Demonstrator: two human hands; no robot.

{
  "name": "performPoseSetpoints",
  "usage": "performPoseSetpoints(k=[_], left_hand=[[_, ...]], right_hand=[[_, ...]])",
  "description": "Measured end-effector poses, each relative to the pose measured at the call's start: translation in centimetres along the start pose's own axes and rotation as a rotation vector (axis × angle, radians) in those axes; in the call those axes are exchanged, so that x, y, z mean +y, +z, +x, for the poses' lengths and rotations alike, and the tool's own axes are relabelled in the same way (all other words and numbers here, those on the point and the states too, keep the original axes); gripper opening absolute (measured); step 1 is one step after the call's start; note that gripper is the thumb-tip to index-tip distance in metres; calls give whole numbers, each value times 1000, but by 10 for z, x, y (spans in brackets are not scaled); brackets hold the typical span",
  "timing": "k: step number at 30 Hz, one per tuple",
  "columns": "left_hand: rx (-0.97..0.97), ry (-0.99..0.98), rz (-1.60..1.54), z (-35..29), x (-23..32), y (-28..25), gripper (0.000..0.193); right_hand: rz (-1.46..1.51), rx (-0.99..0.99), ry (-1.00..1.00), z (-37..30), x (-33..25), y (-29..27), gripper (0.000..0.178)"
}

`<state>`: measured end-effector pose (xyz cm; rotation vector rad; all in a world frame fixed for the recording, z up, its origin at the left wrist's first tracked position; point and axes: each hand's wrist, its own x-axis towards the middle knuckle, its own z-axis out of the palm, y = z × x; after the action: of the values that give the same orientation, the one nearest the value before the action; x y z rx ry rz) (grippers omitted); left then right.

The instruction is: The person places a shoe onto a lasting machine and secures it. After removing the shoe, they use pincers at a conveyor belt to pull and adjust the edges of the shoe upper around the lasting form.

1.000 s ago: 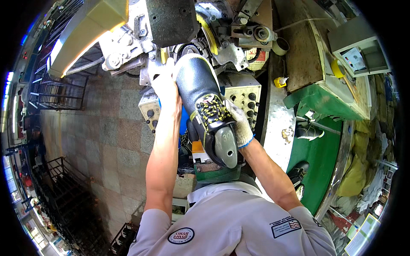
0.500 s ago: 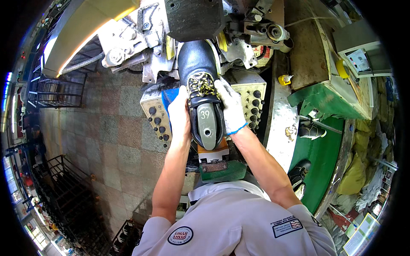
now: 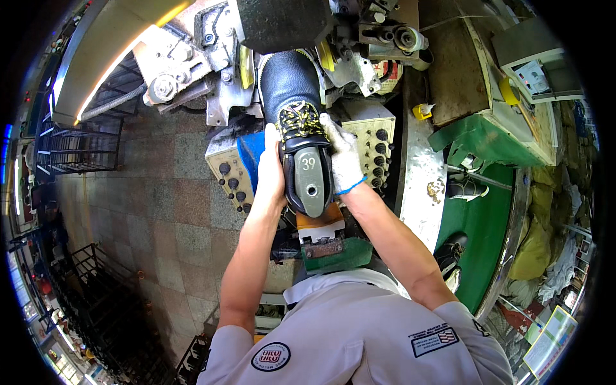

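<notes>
A black leather shoe [image 3: 290,80] with yellow-flecked laces lies lengthwise in front of me, toe pointing away into a machine [image 3: 221,54]. A grey-green shoe last [image 3: 310,176] fills its heel opening. My bare left hand [image 3: 271,168] wraps the shoe's left side near the heel. On the opposite side, my right hand [image 3: 345,157], in a white glove with a blue cuff, grips by the laces and collar. The toe sits beneath a dark machine block [image 3: 282,25], between two yellow pads. Both palms and some fingertips are hidden against the shoe.
Control panels with black knobs [image 3: 378,151] flank the shoe. Below the heel is an orange-brown support [image 3: 321,221]. To the right run a metal ledge [image 3: 420,192] and a green surface [image 3: 481,224] bearing other shoes [image 3: 452,250]. Black racks [image 3: 80,144] stand at left on the tiled floor.
The view has shifted slightly, and the shoe's toe shows a bit more clearly between the yellow pads. Both hands keep their hold on the shoe.
</notes>
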<state>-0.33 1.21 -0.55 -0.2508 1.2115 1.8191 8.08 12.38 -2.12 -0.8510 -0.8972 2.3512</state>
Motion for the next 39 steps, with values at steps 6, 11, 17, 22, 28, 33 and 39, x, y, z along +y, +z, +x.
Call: performPoseSetpoints(k=[6, 11, 17, 22, 28, 33, 39], left_hand=[[-40, 62, -5, 14, -8, -15, 63], [-12, 61, 64, 10, -6, -4, 71], [-21, 211, 189, 33, -27, -24, 75], [-50, 280, 227, 31, -28, -20, 72], [-80, 361, 170, 27, -30, -14, 71], [-55, 409, 344, 30, -29, -36, 69], [408, 447, 893, -7, -155, -149, 68]], right_hand=[[-87, 31, -15, -1, 3, 7, 41], [-74, 32, -18, 4, 8, 0, 41], [-137, 22, -60, 10, 14, -9, 42], [-307, -7, -174, 17, 17, -15, 39], [-180, -21, -109, 8, 7, -4, 38], [-343, 39, -178, 6, 10, -24, 39], [-369, 77, -121, -75, -23, -154, 67]])
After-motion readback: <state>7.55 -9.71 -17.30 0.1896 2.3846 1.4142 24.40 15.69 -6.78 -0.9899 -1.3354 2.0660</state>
